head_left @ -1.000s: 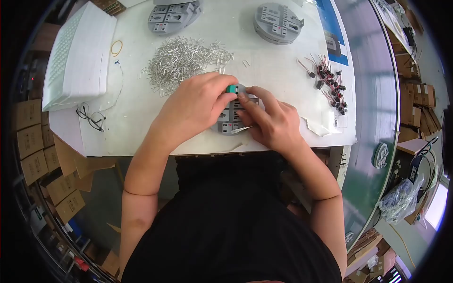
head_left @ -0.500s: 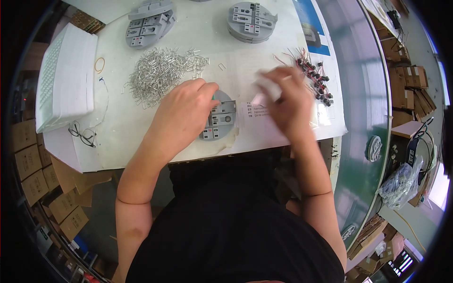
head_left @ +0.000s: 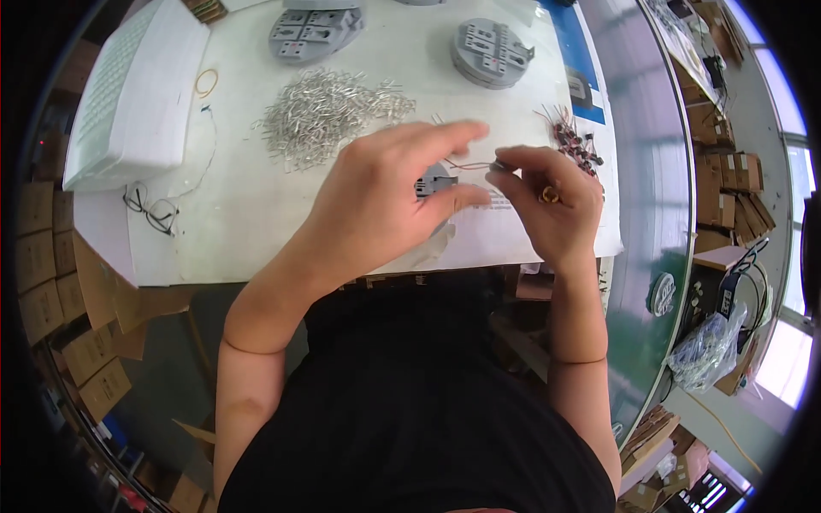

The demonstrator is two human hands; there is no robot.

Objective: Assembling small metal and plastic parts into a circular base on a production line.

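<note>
My right hand (head_left: 560, 201) pinches a small dark part with thin reddish wires (head_left: 469, 166) between thumb and forefinger. A small yellow ring-like piece (head_left: 549, 195) shows among its curled fingers. Across from it, my left hand (head_left: 376, 188) has thumb and fingers spread around the wires' free ends, apparently without gripping them. Beneath the left hand lies a round grey plastic base (head_left: 434, 181), mostly hidden. Just beyond the right hand is a pile of black parts with red wires (head_left: 578, 144). Loose U-shaped metal pins (head_left: 312, 115) are heaped beyond the left hand.
Stacked round grey bases (head_left: 315, 36) stand at the back left, and more grey bases (head_left: 492, 56) at the back right. White trays (head_left: 128, 111) stand at the left edge, with glasses (head_left: 152, 211) near them. A yellow band (head_left: 205, 83) lies beside the pins.
My left hand has lifted off the grey base and opened, moving right. The right hand, blurred before, now holds the wired part close to it. The whole view has shifted slightly.
</note>
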